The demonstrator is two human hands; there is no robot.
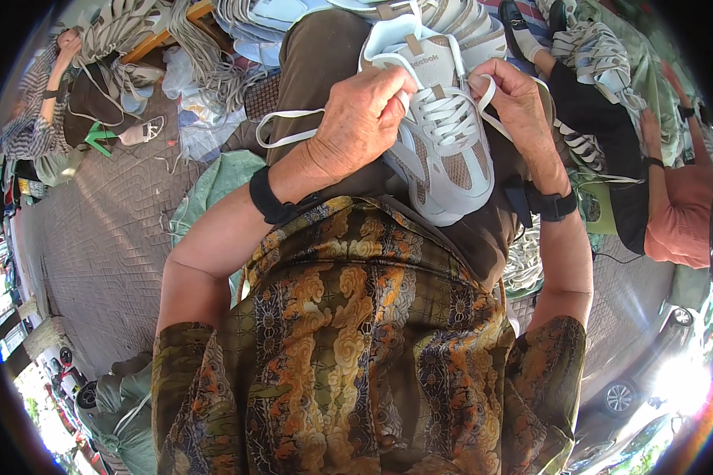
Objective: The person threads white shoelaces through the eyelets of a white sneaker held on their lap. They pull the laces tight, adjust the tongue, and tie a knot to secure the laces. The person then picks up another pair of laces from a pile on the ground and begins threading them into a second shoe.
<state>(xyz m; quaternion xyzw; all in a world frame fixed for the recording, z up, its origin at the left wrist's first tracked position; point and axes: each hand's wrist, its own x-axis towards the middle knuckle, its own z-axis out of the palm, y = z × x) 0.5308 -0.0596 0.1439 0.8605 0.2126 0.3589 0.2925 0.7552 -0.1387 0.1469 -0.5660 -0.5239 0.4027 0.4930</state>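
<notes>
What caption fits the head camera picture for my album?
Left hand and right hand hold white laces on a pale sneaker.

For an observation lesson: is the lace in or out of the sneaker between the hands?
In: the white lace crosses over the sneaker in several rows.

The shoe [442, 136] pairs smooth, matt overlays [449, 207] with rougher mesh [457, 169] under soft, cloth-like laces [450, 117].

Worn on head: left fisheye, facing steeply down over patterned brown-and-gold cloth shirt [372, 332], nearest the lens, below the grip. Set near the grip on flat white shoelaces [450, 120]; taking in grey-brown patterned paving [103, 253] left of it.
</notes>
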